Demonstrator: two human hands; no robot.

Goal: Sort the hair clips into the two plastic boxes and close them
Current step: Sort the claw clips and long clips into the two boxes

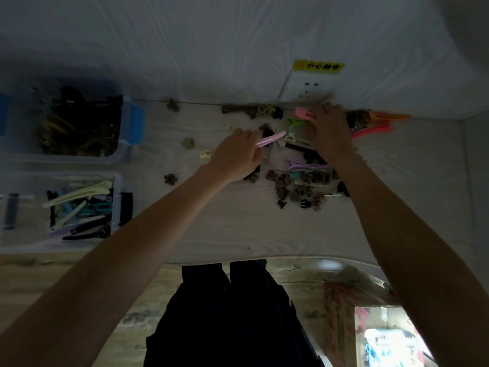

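My left hand (234,157) grips a long pink clip (271,139) over the middle of the table. Near the wall, my right hand (329,131) holds another pink clip (304,113) by its end. Between and below the hands lies a loose heap of hair clips (299,184), mostly small brown and black claw clips with a few long purple ones. At the left stand two clear plastic boxes without lids on. The far box (124,152) holds dark claw clips. The near box (117,207) holds long flat clips in pale colours.
Orange and red long clips (381,123) lie by the wall at the right. A white wall socket (308,86) with a yellow label sits above the table. Stray small clips (188,142) dot the table left of the heap. A transparent chair (352,271) is below the table edge.
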